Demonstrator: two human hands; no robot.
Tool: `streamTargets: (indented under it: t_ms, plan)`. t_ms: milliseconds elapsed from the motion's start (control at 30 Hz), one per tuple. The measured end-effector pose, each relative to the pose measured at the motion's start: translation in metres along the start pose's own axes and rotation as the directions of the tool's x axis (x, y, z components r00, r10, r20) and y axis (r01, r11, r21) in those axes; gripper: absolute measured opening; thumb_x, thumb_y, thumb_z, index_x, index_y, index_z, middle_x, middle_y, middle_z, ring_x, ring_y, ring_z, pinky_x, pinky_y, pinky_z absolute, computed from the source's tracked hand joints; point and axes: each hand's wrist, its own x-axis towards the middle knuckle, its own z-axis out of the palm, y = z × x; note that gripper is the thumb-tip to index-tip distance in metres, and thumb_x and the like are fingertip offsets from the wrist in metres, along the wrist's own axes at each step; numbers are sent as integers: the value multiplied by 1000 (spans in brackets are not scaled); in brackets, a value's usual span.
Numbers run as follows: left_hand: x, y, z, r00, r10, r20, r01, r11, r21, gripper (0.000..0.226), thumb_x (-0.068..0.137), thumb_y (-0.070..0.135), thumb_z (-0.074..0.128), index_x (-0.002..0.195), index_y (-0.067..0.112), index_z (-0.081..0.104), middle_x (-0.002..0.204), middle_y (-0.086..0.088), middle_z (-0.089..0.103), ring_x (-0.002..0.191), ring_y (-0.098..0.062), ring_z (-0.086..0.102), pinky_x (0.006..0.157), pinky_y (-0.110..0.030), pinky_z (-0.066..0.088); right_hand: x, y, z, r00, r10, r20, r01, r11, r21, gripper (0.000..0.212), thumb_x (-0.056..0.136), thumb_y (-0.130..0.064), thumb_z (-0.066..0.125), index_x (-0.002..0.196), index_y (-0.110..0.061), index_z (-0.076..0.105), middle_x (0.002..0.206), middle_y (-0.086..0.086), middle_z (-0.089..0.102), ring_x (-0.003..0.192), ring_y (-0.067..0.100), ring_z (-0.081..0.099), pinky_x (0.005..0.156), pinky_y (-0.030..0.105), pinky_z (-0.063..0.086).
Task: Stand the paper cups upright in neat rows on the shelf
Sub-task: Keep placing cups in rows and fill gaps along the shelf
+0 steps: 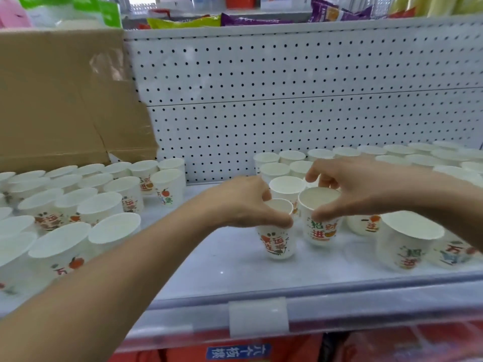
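A: Both hands are in over the middle of the shelf (pixel 222 273), 1 cup each! The left hand (pixel 243 202) pinches the near rim of the front cup (pixel 278 242), thumb and fingertips curled tight on the lip.

B: And the right hand (pixel 358 184)?

A: It's reaching in from above, thumb on the near lip and fingers on the far lip of the second cup (pixel 321 228), spanning the whole mouth. Both cups stand mouth up, just beside each other.

B: Why rim grips?

A: My read is that thin paper walls dent and the rolled lip is the stiff part. Holding from above also lets a cup settle against its neighbours without knocking them. These 2 look set to bring the right block of cups (pixel 397 152) forward from the pegboard back panel (pixel 287 74).

B: And the left block of cups (pixel 100 205)?

A: It's packed in front of the cardboard box (pixel 52 100) at the shelf's left rear corner, well apart from the hands, with a bare lane between the blocks.

B: Anything you can't call?

A: Plenty! I can't tell whether either base is fully down. The right forearm hides the cups behind it, the print is too blurred to read, and both blocks run off the picture, so no count
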Motion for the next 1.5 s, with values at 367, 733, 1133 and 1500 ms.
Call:
streamTargets:
  t_ms: [367, 733, 1133, 1500]
  plan:
    - [23, 45, 22, 982, -23, -187, 80, 949, 305, 84, 62, 84, 55, 117, 21, 50, 110, 3, 63, 97, -20, 56, 74, -34, 49, 2, 37, 14, 998, 15, -66, -26, 986, -165, 71, 60, -70, 68, 115, -32, 44, 108, -10, 57, 94, 13, 44, 74, 31, 27]
    - [24, 57, 27, 965, -59, -255, 145, 931, 334, 91, 58, 89, 51, 118, 21, 45, 108, 2, 63, 98, -23, 57, 63, -32, 38, 1, 45, 12, 998, -40, -54, 31, 986, -164, 73, 60, -75, 61, 116, -32, 44, 112, -9, 58, 101, 15, 47, 81, 32, 30]
    - [-106, -41, 25, 779, 26, -627, 98, 982, 162, 46, 94, 51, 46, 130, 23, 53, 130, 6, 55, 121, -16, 45, 105, -33, 28, -2, -87, 40, 782, -469, -411, 570, 805, 167, 35, 83, -52, 53, 112, -34, 58, 110, -20, 52, 105, 4, 48, 88, 32, 43]
    - [-215, -172, 1, 748, -116, -654, 399, 865, 303, 17, 82, 16, 73, 98, 18, 76, 97, 1, 73, 102, -30, 62, 90, -52, 41, 57, -223, 110, 646, -609, -461, 607, 776, -174, 28, 97, -40, 44, 113, -32, 66, 108, -8, 63, 104, 19, 48, 71, 28, 20]
